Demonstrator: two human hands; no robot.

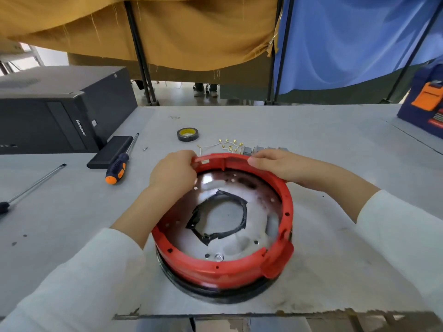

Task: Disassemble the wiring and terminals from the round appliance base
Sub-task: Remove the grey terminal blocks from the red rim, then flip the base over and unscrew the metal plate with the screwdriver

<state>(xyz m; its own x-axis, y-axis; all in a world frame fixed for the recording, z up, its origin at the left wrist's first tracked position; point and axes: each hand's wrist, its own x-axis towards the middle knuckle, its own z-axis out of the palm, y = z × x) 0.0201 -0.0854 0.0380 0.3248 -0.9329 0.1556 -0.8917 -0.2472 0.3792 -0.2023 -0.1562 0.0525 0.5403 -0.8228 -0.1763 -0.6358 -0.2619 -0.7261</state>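
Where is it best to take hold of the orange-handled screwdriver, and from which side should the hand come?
Grip the orange-handled screwdriver by its thick handle, coming from above. It lies flat on the table, handle towards the person, shaft pointing away, with its left side clear; the left hand is nearer.

Round base (223,238) sits centre-front on table (335,144). Left hand (172,172) & right hand (275,165) on its far rim. Just behind: wires w/ terminals (227,144), tape roll (188,134) further back. Screwdriver (119,164) left of base; computer case (60,111) far left.
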